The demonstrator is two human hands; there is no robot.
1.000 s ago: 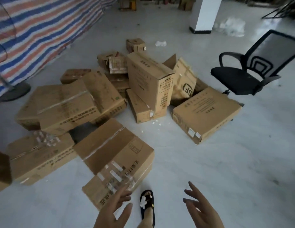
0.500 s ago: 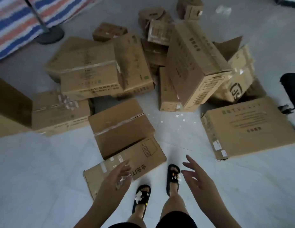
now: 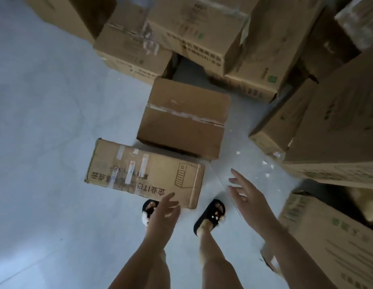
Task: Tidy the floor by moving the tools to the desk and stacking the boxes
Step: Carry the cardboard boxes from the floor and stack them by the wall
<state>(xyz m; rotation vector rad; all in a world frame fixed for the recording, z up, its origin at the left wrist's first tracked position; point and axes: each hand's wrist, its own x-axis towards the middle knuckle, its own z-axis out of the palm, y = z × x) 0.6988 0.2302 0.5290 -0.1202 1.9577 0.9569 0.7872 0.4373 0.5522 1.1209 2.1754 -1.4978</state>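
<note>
Pale grey floor (image 3: 46, 142) fills the left of the frame, with cardboard boxes crowding the top and right. At lower centre, the left hand (image 3: 163, 213) hovers, fingers loosely spread, over the printed box (image 3: 144, 174); the right hand (image 3: 247, 195), fingers splayed, holds nothing just right of it.

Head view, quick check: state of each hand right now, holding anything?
Left hand: open, fingers relaxed, holding nothing, over the near edge of the printed box.
Right hand: open, fingers spread, holding nothing, above the floor.
</note>
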